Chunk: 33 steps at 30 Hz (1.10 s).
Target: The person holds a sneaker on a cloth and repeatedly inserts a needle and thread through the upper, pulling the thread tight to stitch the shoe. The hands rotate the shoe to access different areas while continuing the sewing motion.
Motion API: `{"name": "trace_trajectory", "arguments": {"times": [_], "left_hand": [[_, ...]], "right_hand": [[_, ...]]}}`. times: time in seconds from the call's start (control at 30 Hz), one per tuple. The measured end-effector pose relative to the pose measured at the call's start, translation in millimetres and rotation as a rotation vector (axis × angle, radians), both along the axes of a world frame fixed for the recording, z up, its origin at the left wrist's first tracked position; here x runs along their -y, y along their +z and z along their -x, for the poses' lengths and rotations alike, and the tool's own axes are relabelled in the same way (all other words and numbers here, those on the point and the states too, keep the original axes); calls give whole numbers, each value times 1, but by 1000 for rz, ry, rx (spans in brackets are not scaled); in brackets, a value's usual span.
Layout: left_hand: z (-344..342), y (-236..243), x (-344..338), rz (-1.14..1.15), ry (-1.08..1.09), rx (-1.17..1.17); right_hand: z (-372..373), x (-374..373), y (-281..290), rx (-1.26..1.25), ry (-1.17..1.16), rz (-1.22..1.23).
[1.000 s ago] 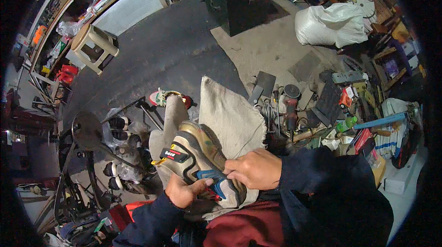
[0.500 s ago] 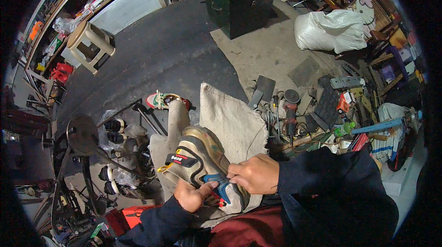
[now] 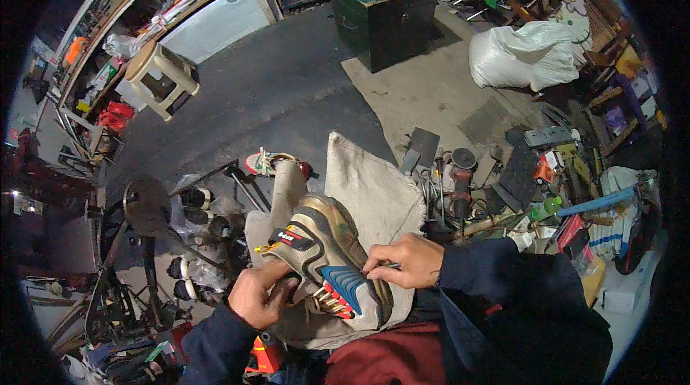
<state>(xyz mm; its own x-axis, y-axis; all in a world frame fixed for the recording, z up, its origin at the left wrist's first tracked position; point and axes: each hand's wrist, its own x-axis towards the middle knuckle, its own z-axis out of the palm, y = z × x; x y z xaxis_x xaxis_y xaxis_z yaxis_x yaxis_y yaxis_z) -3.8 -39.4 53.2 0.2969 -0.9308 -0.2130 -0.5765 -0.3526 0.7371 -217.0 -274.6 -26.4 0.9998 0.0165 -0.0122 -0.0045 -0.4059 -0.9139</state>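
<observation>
Pinched tight, the right hand's (image 3: 406, 261) thumb and forefinger are gripping a slim grey tool (image 3: 392, 266), only a short length of it showing, while the fingertips are meeting the sole edge (image 3: 352, 234) of the beige-and-black shoe (image 3: 302, 248). That shoe is lying on its side just left of this pinch, resting on a pale cloth (image 3: 374, 191) that is spreading beyond it.

Half a second ago the left thumb was pressing near the blue ridged panel (image 3: 341, 283); now the left hand (image 3: 253, 297) is curling in at the shoe's far side from the right grip, near the collar. Whether its fingers are clasping the edge or merely touching it, I cannot tell. With the thumb away, the red-and-white laces (image 3: 334, 300) are showing below and left of the pinch. For the work, this is probably leaving the front less firmly braced, with the right hand staying at the sole's seam.
</observation>
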Motion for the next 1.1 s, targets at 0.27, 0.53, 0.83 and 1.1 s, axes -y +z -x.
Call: {"name": "trace_trajectory", "arguments": {"times": [0.27, 0.53, 0.83, 1.1], "left_hand": [[5, 18, -15, 119, 14, 828], [22, -4, -16, 378, 595, -1014], [1, -19, 3, -227, 144, -653], [9, -51, 19, -291, -17, -793]], "right_hand": [[5, -2, -4, 20, -50, -18], [6, -2, -10, 57, -66, -22], [1, -4, 17, -58, -27, 198], [-10, -22, 32, -192, -49, 338]]}}
